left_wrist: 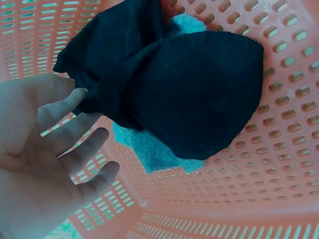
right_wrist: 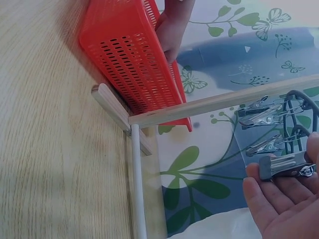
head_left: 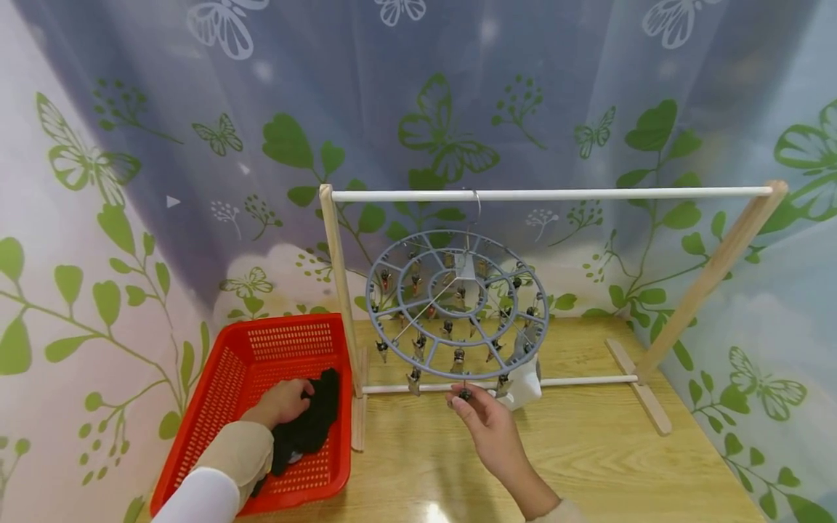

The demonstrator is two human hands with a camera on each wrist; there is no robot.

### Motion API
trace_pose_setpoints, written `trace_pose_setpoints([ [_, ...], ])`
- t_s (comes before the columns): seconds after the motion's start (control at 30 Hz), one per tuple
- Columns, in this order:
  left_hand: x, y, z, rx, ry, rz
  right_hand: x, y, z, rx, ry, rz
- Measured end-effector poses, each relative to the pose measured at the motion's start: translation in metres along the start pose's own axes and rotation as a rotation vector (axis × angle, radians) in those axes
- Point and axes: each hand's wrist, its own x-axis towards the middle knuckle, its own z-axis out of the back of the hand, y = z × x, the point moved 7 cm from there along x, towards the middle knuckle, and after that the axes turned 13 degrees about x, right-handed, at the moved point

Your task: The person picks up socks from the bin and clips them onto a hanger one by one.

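Note:
Inside the red basket [head_left: 340, 465], my left hand [head_left: 284, 403] pinches the edge of a black sock [left_wrist: 199, 89] between thumb and fingertip, while the other fingers are spread. Grey knit fabric [left_wrist: 154, 152] lies underneath the black sock. A round grey clip hanger [head_left: 425, 363] hangs by its hook from the white rod [head_left: 621, 194], with several metal clips around its rings. At the hanger's near edge, my right hand [head_left: 493, 432] holds one metal clip [right_wrist: 286, 165] between thumb and fingers. Whether that clip's mouth is open is hard to tell.
The rod rests on wooden side posts [head_left: 713, 272] with flat feet [head_left: 637, 385] on the wooden table [head_left: 588, 450]. A lower white bar [head_left: 588, 380] joins them. Behind the hanger is a partly hidden white object [head_left: 525, 385]. A leaf-and-butterfly curtain [head_left: 523, 94] surrounds the table.

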Motion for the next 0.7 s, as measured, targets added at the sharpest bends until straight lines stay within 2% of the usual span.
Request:
trace_pose_setpoints([
  [0.13,0.002,0.004,0.002,0.010,-0.026,0.039,-0.001,0.000,-0.001,0.005,-0.003,-0.004],
  [0.3,0.002,0.004,0.011,0.015,-0.117,0.056,0.000,-0.002,0.000,0.003,-0.009,-0.017],
  [0.4,0.000,0.002,0.019,-0.011,-0.168,0.066,0.000,-0.003,0.000,0.006,-0.011,-0.026],
  [0.57,-0.005,-0.005,0.032,-0.034,-0.235,0.056,0.001,-0.004,-0.001,0.012,-0.008,-0.039],
  [0.7,-0.008,-0.013,0.039,-0.015,-0.248,0.037,0.001,-0.003,-0.002,0.005,-0.002,-0.035],
])
